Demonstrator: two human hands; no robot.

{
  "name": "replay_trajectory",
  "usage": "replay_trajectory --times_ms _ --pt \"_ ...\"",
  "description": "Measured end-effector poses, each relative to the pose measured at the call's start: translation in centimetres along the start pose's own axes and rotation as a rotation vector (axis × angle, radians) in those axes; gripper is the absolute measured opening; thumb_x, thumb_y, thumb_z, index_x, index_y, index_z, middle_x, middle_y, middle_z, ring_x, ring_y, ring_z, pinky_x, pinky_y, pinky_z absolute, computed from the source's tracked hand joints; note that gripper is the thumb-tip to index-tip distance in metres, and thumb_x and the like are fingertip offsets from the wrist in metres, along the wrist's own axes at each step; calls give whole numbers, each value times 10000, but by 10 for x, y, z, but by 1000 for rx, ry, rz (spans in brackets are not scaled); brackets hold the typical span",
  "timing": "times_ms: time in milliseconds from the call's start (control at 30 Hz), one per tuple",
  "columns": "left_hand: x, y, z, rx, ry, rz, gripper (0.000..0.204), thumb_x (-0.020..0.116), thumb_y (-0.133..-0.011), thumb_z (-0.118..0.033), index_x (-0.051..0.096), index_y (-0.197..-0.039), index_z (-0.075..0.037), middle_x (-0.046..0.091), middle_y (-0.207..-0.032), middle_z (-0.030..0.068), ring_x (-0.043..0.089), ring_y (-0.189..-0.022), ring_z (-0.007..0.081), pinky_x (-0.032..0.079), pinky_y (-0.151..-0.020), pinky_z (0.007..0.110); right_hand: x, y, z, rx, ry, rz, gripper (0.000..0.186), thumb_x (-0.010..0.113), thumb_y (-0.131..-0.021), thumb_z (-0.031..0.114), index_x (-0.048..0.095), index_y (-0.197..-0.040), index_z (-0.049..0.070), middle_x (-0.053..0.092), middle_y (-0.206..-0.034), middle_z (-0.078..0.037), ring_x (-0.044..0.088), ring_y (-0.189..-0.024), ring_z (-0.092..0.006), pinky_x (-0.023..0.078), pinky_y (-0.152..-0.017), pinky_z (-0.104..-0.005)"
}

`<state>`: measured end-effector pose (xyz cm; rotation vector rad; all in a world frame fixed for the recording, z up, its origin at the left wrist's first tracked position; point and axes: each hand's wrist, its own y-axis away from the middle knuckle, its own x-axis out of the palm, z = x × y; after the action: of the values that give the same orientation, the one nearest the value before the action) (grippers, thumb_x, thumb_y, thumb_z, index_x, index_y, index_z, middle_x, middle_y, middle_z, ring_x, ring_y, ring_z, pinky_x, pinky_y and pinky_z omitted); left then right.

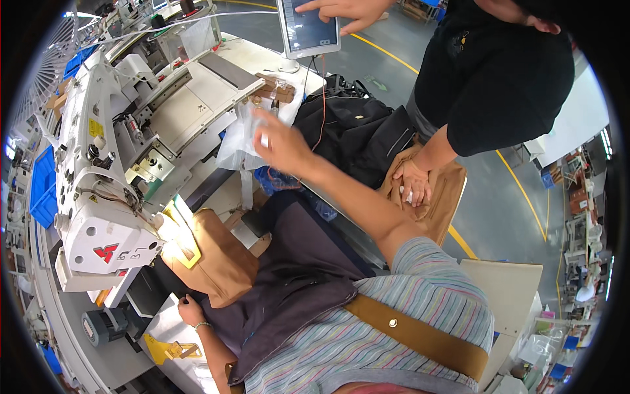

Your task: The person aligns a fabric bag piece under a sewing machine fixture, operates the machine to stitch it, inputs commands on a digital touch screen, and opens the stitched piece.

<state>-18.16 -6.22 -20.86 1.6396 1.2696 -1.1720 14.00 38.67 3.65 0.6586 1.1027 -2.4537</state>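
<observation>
My left hand point(191, 311) is low at the left, fingers curled, beside the lower edge of a brown fabric piece point(226, 259). What lies in those fingers, if anything, is hidden. The boxy brown piece sits under the sewing machine head point(108, 240), with a yellow-edged template point(184, 236) against its lit side. My right arm stretches across to the machine table, and my right hand point(282, 141), slightly blurred, is over a clear plastic bag point(237, 146). Its index finger and thumb are apart; a small white bit shows near the thumb. Small parts point(279, 88) lie beyond it.
At the right, a co-worker in black touches a tablet point(308, 29) and rests another hand on brown fabric point(436, 197). Black bags point(351, 128) lie between us. A yellow template point(172, 349) lies on a white plate below my left hand. A blue bin point(43, 190) stands far left.
</observation>
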Motion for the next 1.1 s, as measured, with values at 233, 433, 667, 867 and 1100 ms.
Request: replay_trajectory --times_ms 233,433,667,867,1100 --pt "11 -2 15 67 47 -96 385 645 -940 -380 774 -1033 -28 759 -1026 217 721 -959 410 558 -842 484 48 164 -57 86 53 428 146 689 -889 192 632 -850 64 543 -1471 -196 704 -905 -376 561 -776 -463" --pt "11 -2 18 27 54 -58 364 657 -954 -345 749 -1047 -6 737 -1093 209 692 -1002 407 537 -879 485 62 219 -59 172 161 413 377 794 -842 249 621 -1136 88 377 -1592 -225 404 -1426 -425 402 -1109 -548" --pt "9 0 15 37 55 -63 361 660 -952 -344 752 -1045 -8 740 -1076 208 692 -999 409 538 -872 486 64 220 -56 225 126 427 448 764 -861 251 585 -1238 88 337 -1610 -225 305 -1495 -422 328 -1174 -564" --pt "10 0 20 38 74 -73 349 665 -951 -333 755 -1042 -8 743 -1073 206 694 -987 408 538 -862 483 64 219 -54 228 134 422 433 762 -861 246 593 -1226 86 352 -1601 -222 319 -1486 -423 334 -1173 -551" --pt "13 -2 21 51 76 -74 344 664 -951 -326 758 -1044 -8 746 -1065 205 698 -981 402 540 -862 476 65 219 -55 221 145 396 426 762 -854 236 601 -1221 90 374 -1590 -218 333 -1478 -414 341 -1167 -542"
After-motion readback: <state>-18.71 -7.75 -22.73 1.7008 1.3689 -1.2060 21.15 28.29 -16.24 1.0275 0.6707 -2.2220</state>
